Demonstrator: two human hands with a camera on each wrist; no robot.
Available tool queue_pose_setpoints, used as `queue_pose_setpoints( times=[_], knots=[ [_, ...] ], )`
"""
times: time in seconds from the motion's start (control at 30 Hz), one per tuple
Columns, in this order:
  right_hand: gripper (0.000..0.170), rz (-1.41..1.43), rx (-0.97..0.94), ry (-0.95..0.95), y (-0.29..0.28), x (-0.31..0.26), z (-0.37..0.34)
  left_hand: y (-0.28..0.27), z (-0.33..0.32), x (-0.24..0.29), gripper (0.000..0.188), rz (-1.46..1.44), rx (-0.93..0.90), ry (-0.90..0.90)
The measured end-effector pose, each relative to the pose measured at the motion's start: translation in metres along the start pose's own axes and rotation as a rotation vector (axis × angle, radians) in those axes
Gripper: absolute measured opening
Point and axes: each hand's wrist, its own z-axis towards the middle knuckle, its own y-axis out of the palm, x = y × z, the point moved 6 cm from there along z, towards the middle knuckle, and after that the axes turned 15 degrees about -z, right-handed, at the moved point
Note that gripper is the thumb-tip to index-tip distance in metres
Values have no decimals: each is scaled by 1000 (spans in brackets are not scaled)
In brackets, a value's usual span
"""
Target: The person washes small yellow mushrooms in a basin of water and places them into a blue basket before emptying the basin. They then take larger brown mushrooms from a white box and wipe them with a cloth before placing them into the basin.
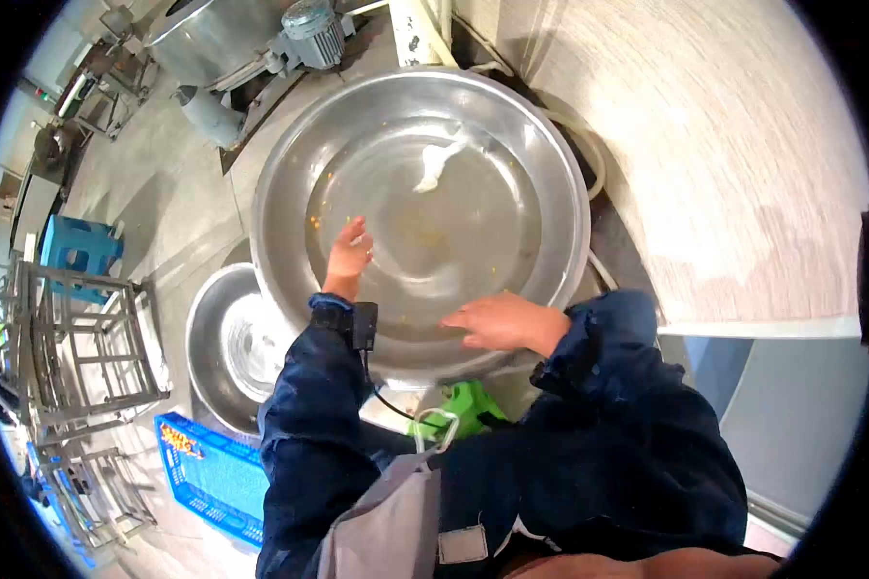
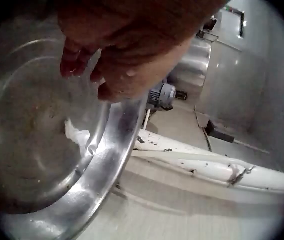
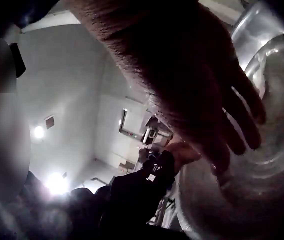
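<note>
A large round steel basin [image 1: 278, 183] with shallow, slightly cloudy water spreads in front of the person. My left hand [image 1: 350, 257] hovers over its left side, fingers loosely bent and holding nothing. In the left wrist view that left hand [image 2: 127, 60] is wet, its fingertips hanging above the water. Over the near right part of the basin my right hand [image 1: 508, 321] reaches inward, palm down with fingers spread and nothing gripped. A limp white scrap [image 1: 436, 166] lies toward the far side. Small orange-yellow bits [image 1: 316, 223] are scattered at the left.
A smaller steel bowl [image 1: 203, 333] sits at lower left, partly under the basin's rim. Beside it is a blue plastic crate [image 1: 224, 487] with orange bits in one corner. Metal racks [image 1: 87, 338] and a blue stool [image 1: 79, 253] stand left; a pale wall [image 1: 724, 164] rises right.
</note>
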Motion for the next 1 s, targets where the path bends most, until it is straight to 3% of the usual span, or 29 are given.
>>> queue_pose_setpoints(
  times=[0.1, 0.2, 0.23, 0.33, 0.43, 0.53, 0.6, 0.63, 0.67, 0.73, 0.8, 0.87, 1.0],
  knots=[
    [42, -13, 262, 110, -24, 45, 0, 13, 94, -43, 66, 294, -141, 103],
    [41, -38, 109, 244, -14, 85, 3, 61, 165, -60, 76, 675, -150, 479],
    [43, -214, 86, 269, -4, 90, 5, 76, 188, -70, 80, 705, -188, 559],
    [44, -99, 167, 180, -9, 87, -2, 130, 211, -77, 77, 1128, -52, 711],
    [40, -7, 271, 205, -11, 104, -10, 151, 223, -119, 60, 1086, -267, 673],
    [36, -62, 335, 271, -17, 113, -13, 163, 185, -152, 40, 1262, -494, 187],
    [36, -120, 362, 312, -23, 111, -15, 171, 132, -156, 32, 1221, -900, 314],
    [50, -76, 244, 314, -9, 116, -7, 164, 109, -148, 33, 1038, -800, 102],
    [60, -54, 304, 336, -12, 115, -8, 173, 66, -107, 34, 845, -684, -101],
    [83, 3, 406, 340, -14, 109, -8, 179, 13, -79, 35, 366, -649, -207],
    [108, 172, 416, 263, -12, 102, 2, 186, -34, -37, 35, 324, -615, -148],
    [104, 283, 425, 231, -10, 91, 6, 183, -64, -12, 38, 303, -534, 70],
    [98, 521, 299, 191, 12, 72, 21, 159, -111, 10, 36, 720, -437, 178]
  ],
)
